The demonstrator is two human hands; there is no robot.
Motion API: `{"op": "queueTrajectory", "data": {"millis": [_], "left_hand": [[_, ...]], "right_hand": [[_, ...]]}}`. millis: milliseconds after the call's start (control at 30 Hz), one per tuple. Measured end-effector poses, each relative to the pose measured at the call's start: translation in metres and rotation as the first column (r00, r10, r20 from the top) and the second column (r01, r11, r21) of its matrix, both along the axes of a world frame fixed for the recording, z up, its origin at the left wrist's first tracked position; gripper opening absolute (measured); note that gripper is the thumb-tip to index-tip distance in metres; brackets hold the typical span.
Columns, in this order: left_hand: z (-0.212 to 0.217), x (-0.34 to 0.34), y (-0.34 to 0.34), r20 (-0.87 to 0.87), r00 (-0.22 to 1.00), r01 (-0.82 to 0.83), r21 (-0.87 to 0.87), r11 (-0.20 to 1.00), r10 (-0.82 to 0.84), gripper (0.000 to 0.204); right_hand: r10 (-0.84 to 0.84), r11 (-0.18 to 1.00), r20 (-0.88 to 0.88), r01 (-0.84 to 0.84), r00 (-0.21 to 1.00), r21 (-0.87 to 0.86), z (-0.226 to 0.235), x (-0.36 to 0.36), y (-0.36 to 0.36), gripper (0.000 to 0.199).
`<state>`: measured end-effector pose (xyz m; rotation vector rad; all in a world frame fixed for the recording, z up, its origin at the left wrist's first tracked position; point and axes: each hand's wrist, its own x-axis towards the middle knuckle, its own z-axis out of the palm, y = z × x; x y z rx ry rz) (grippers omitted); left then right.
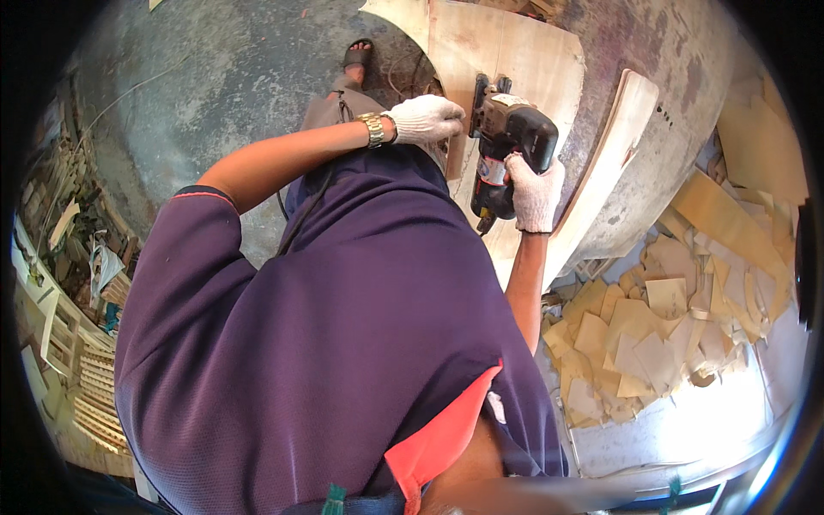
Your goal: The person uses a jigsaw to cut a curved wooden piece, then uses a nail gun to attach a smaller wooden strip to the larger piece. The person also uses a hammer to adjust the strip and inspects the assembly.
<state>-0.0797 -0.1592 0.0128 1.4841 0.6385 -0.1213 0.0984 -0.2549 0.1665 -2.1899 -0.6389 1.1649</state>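
Observation:
Both my hands wear white knit gloves. My right hand [536, 190] is wrapped round the handle of a jigsaw [508, 129], black and grey, with its base plate on a pale wooden board [524, 51]. My left hand [425, 118] is at the board's left edge, just left of the jigsaw's base plate. Its fingers reach out loosely toward the tool with nothing visible in them; their undersides are hidden. The board has a curved outline, and its lower part runs under the jigsaw and my right forearm. A gold watch [374, 130] is on my left wrist.
A long pale wood strip [614, 150] lies right of the jigsaw. Thin wood offcuts [644, 335] are heaped at the lower right. Scrap wood [64, 223] and slatted pieces [96, 399] crowd the left side. My sandalled foot [357, 58] stands on the worn concrete floor [215, 69].

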Motion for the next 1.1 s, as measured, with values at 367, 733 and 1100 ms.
{"op": "queueTrajectory", "data": {"millis": [367, 733, 1100], "left_hand": [[0.003, 0.034, -0.017, -0.157, 0.967, -0.25, -0.711, 0.658, 0.198, 0.029], [-0.011, 0.059, -0.04, -0.369, 0.871, -0.471, -0.815, 0.338, 0.323, 0.03], [-0.028, 0.071, -0.041, -0.507, 0.823, -0.487, -0.862, -0.139, 0.256, 0.03]], "right_hand": [[-0.044, 0.998, -0.008, 0.043, 0.999, -0.047, 0.006, -0.005, 0.005, 0.029], [-0.046, 0.999, 0.009, 0.046, 0.999, 0.017, 0.0, -0.004, 0.001, 0.007], [-0.027, 0.999, 0.024, 0.028, 0.999, -0.02, 0.001, -0.003, 0.003, 0.021]]}}
